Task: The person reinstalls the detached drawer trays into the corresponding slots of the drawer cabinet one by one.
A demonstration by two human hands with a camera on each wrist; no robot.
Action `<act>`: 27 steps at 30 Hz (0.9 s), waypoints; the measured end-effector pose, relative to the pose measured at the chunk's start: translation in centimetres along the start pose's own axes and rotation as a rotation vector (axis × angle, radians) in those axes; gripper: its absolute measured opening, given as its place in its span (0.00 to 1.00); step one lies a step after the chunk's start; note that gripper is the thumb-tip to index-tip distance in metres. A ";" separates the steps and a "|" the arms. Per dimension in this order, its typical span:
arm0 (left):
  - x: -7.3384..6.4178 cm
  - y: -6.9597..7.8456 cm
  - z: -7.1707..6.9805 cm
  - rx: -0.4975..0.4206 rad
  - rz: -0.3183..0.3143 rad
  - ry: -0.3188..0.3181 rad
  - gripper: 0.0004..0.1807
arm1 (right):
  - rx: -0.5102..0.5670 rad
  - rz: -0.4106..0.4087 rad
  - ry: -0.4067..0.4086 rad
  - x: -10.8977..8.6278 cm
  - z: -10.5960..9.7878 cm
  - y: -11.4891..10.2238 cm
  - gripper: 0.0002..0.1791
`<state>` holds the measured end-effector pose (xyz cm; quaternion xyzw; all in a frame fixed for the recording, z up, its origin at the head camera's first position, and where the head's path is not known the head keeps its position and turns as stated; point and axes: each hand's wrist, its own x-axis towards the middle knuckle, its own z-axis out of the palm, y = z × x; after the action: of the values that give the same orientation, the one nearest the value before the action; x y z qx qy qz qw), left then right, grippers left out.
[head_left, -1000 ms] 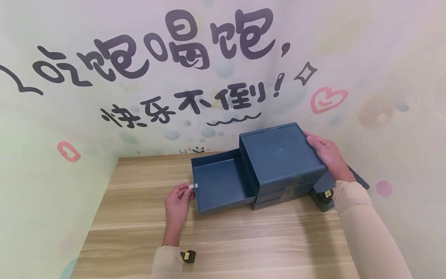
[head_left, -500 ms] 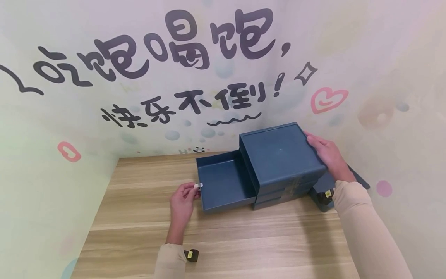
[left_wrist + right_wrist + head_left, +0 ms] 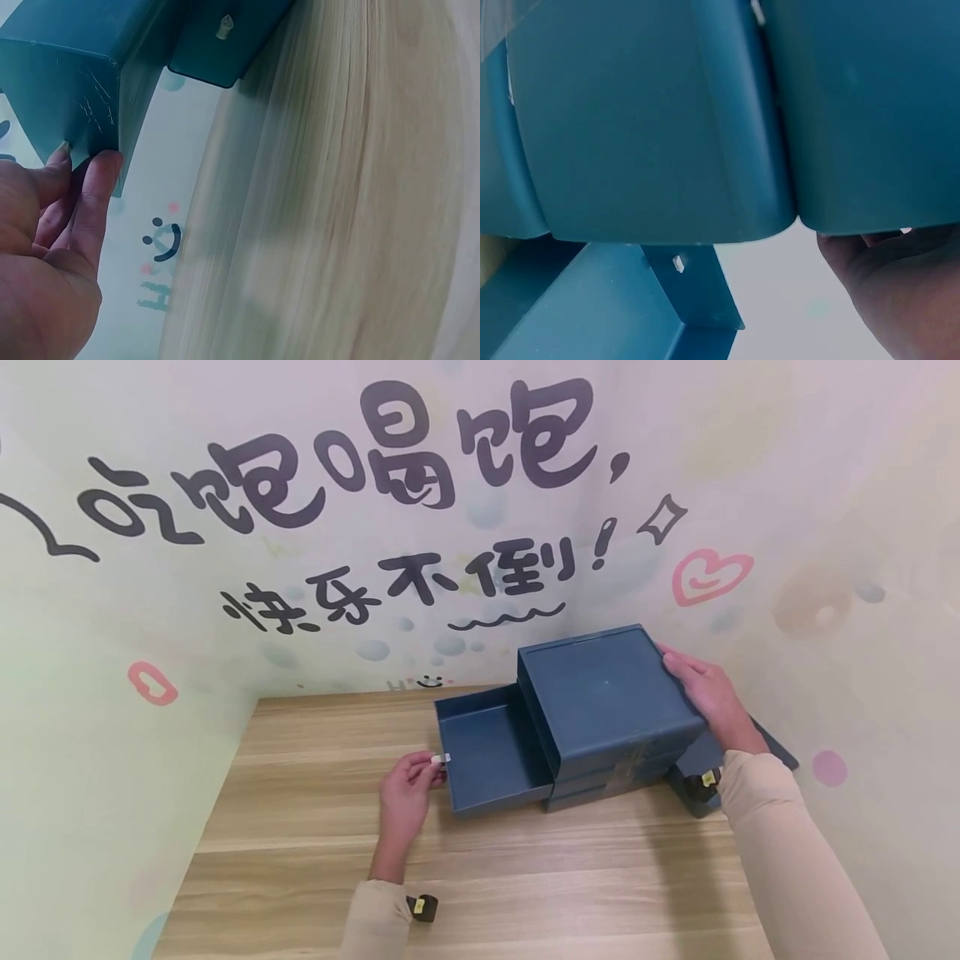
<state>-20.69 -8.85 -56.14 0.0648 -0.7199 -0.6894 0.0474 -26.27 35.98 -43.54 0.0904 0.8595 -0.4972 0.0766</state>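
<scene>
A blue drawer cabinet (image 3: 607,693) stands on the wooden table. One of its drawers (image 3: 491,756) juts out to the left, and nothing shows inside it. My left hand (image 3: 405,793) pinches the small pale knob (image 3: 441,759) on that drawer's front. In the left wrist view the thumb and fingers of my left hand (image 3: 67,240) are at the drawer front (image 3: 64,97), with the knob mostly hidden. My right hand (image 3: 705,693) rests against the cabinet's right end, its fingertips partly hidden behind the edge. In the right wrist view, my right hand (image 3: 907,285) touches the cabinet's lower edge.
Another open blue drawer or tray (image 3: 701,760) lies right of the cabinet, partly under my right arm. It also shows low in the right wrist view, with a clear knob (image 3: 679,263). A lettered wall (image 3: 337,635) stands right behind the table (image 3: 315,827).
My left hand has moved to the right along with the drawer, which now sticks out less from the cabinet. The right hand stays in place on the cabinet.
</scene>
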 end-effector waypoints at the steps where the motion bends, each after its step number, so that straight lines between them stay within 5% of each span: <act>1: 0.0 0.0 0.1 -0.001 0.000 -0.002 0.11 | 0.000 0.004 0.000 0.0 0.0 0.0 0.38; 27: -0.2 -0.2 1.7 -0.001 0.004 -0.048 0.11 | -0.041 -0.007 0.006 -0.2 0.0 -0.1 0.40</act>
<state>-20.71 -7.18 -56.43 0.0471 -0.7208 -0.6908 0.0315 -26.07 35.93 -43.35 0.0873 0.8700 -0.4795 0.0741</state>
